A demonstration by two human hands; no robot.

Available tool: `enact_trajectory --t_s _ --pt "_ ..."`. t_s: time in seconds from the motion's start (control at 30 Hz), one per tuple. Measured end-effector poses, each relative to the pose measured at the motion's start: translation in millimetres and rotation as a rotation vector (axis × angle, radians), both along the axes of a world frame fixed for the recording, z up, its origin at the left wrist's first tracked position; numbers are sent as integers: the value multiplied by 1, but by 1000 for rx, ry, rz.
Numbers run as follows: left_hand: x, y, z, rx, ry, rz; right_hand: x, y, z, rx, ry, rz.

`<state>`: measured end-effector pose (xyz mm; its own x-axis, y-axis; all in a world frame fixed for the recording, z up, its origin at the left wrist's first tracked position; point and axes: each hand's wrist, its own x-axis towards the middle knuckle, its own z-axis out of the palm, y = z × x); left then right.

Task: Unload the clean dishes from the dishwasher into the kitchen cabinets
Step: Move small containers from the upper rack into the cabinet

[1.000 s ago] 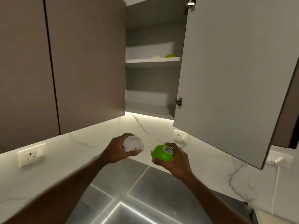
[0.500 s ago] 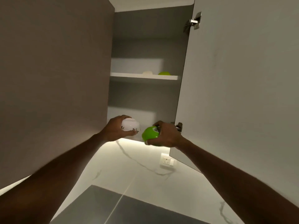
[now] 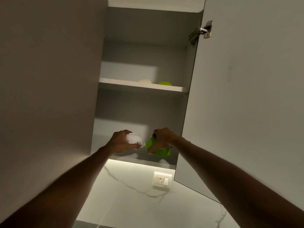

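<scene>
The small white patterned ceramic bowl [image 3: 135, 139], gripped by the left hand [image 3: 120, 142], and the green plastic bowl [image 3: 158, 148], gripped by the right hand [image 3: 164, 137], have risen from counter level to the open cabinet's lower shelf [image 3: 148, 160]; placement appears imminent.

Both hands are now up inside the open cabinet [image 3: 141, 112], having risen from in front of the marble backsplash. The left hand [image 3: 120, 143] grips the white bowl [image 3: 135, 140] just over the bottom shelf [image 3: 144, 160]. The green bowl [image 3: 158, 149] in the right hand [image 3: 164, 137] hangs beneath the curled fingers, tilted, close above the shelf, where before it sat upturned in the palm. The bowls are near each other, not touching.
</scene>
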<state>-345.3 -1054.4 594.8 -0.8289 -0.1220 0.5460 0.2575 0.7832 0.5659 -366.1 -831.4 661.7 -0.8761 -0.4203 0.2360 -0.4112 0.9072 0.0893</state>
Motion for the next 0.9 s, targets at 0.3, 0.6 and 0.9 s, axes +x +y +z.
enact_trajectory --t_s 0.3,0.6,0.9 --pt "-43 11 -13 7 -84 36 -38 -18 -10 97 -136 -164" --pt "-66 21 -24 -45 -140 -60 -65 -15 -4 171 -250 -218" --pt "-88 23 -37 -47 -179 -104 -91 -19 -8 312 -389 -247"
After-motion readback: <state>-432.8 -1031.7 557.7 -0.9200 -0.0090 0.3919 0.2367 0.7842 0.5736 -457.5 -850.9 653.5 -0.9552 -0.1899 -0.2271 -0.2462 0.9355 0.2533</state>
